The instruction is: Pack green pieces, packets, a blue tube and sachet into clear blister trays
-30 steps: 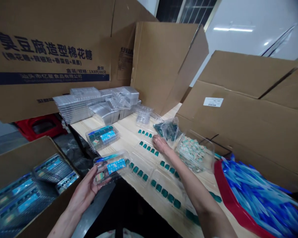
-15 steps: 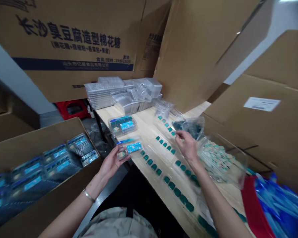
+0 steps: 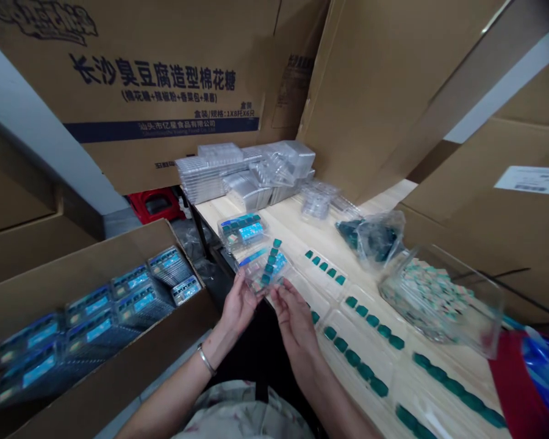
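Note:
My left hand and my right hand meet at the table's near edge, both gripping a transparent plastic pack. It has a blue label, and a row of teal pieces lies across it. A finished-looking pack sits just beyond my hands. To the right, rows of teal pieces lie in transparent trays on the pale wooden table. My hands partly hide the pack's lower edge.
A plastic bag of dark teal pieces and a transparent tub of small pieces stand on the right. Stacked transparent packs fill the back. A cardboard box of packs is at left; a red-rimmed basin of blue items is at right.
My right hand has moved left from near the plastic bag to the pack. A row of teal pieces now lies on the pack. The view has swung, shifting everything rightward.

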{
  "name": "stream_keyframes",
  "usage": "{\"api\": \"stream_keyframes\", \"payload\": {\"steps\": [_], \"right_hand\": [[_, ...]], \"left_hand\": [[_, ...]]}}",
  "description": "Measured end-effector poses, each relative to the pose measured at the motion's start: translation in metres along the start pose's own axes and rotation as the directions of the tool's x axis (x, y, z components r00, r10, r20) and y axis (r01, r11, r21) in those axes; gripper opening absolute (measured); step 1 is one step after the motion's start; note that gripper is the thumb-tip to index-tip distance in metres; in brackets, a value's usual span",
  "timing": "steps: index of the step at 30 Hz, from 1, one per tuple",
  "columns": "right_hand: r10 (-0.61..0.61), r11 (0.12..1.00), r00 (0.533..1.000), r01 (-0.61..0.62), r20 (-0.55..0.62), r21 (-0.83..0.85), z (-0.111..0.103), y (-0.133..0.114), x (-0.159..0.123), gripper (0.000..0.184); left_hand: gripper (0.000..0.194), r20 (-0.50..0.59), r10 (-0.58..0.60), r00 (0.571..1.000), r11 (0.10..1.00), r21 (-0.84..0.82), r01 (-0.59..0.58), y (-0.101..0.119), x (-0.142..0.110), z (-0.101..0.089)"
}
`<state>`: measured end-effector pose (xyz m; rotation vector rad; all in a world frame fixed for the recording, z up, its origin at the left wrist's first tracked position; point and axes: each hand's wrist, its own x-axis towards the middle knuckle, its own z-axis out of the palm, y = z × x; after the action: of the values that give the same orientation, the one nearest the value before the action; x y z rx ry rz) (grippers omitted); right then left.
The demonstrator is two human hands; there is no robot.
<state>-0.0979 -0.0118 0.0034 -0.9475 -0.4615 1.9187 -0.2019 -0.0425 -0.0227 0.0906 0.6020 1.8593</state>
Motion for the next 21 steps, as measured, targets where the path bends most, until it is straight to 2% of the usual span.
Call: {"api": "stream_keyframes", "payload": {"steps": [4,7,9,13,16,19,21], "right_hand": [[0.01,0.999,0.998,-0.012,0.054,0.041,0.003,0.021,-0.01,0.025],[0.01,0.998,0.996,-0.015,0.085,0.058,0.009,0.027,-0.018,0.02],[0.017,0.998,0.994,-0.023,0.104,0.06,0.012,0.029,-0.021,0.018],[0.041,0.998,0.991,-0.045,0.124,0.032,0.015,0.034,-0.023,0.019],[0.061,0.998,0.993,-0.063,0.098,0.019,0.013,0.034,-0.022,0.023],[0.021,1.0,0.996,-0.023,0.089,0.021,0.012,0.03,-0.023,0.026],[-0.027,1.0,0.994,0.025,0.104,0.017,0.012,0.026,-0.023,0.025]], "left_hand": [[0.027,-0.041,0.034,0.999,0.998,-0.054,-0.037,0.001,0.002,0.003],[0.039,-0.067,0.042,0.997,0.998,-0.051,-0.045,0.004,0.001,0.004],[0.046,-0.067,0.058,0.996,0.998,-0.035,-0.061,0.005,-0.001,0.004],[0.038,-0.044,0.076,0.996,0.997,-0.001,-0.076,0.003,-0.002,0.002],[0.04,-0.015,0.072,0.997,0.997,0.01,-0.072,0.003,-0.002,0.001],[0.052,0.003,0.061,0.998,0.998,0.003,-0.061,0.006,-0.002,0.002],[0.052,0.006,0.054,0.999,0.999,-0.001,-0.054,0.008,-0.001,0.001]]}}
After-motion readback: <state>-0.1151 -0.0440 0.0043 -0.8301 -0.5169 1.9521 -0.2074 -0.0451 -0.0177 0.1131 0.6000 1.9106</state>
